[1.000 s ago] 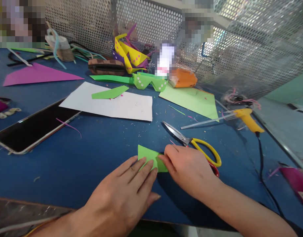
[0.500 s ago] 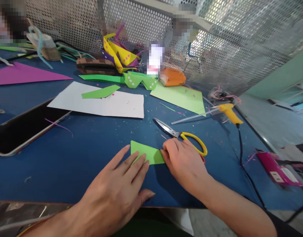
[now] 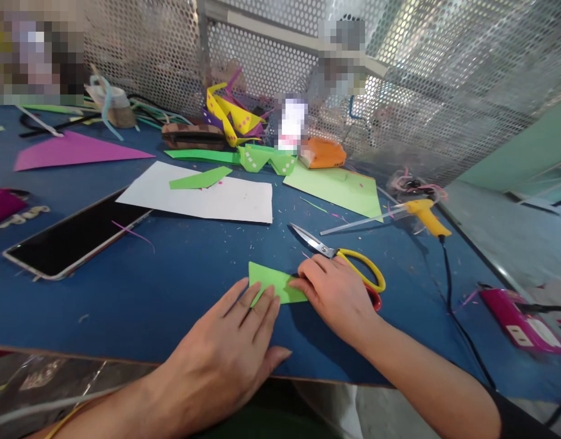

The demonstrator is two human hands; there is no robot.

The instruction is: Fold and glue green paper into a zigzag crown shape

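Observation:
A small green piece of foam or paper [image 3: 286, 292] lies on the blue table near its front edge. My left hand [image 3: 228, 356] rests open, its fingertips flat on the left part of the piece. At the other end, my right hand [image 3: 339, 297] has its thumb and curled fingers closed on the piece; the exact grip is partly hidden. Just beyond the right hand lie scissors [image 3: 324, 249] with one yellow and one red handle. The scissor handles partly disappear behind that hand.
A white sheet [image 3: 244, 204] bearing a green strip [image 3: 200, 178] overlaps a large phone [image 3: 79, 235]. Green paper glasses [image 3: 266, 160] stand behind, beside a pale green sheet [image 3: 335, 189]. A yellow glue gun [image 3: 424, 213] trails its cord down the right side, near a pink power strip [image 3: 521, 320].
The camera view has shifted slightly up and left. My right thumb has slid left over the green piece; my left hand stays flat on it.

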